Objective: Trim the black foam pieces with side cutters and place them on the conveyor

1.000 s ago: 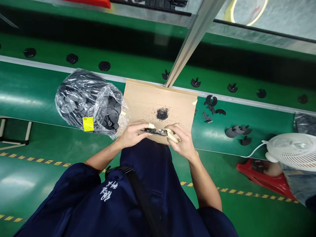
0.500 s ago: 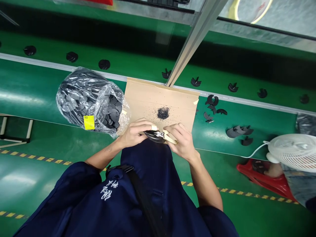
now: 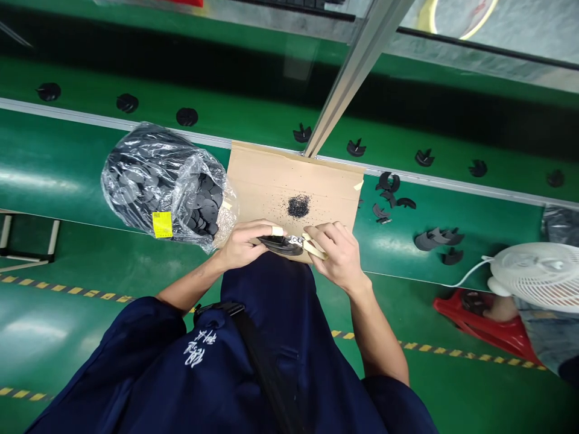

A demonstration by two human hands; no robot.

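Head view: flat black disc (image 3: 280, 244), matte.

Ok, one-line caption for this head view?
Left hand holds a black disc; right hand works a small tool over cardboard.

A flat black disc (image 3: 280, 244), matt and plastic-looking, is lying between the hands beside a small shiny metal tool (image 3: 296, 241) with pale handles. Under them a sheet of brown cardboard (image 3: 271, 181) is showing a dull, papery face speckled with black crumbs (image 3: 298, 205). A clear plastic bag (image 3: 154, 181) is glinting and crinkling over more dark discs. The green table (image 3: 54, 175) is shining glossy and smooth. A brushed metal post (image 3: 348, 72) is gleaming softly.
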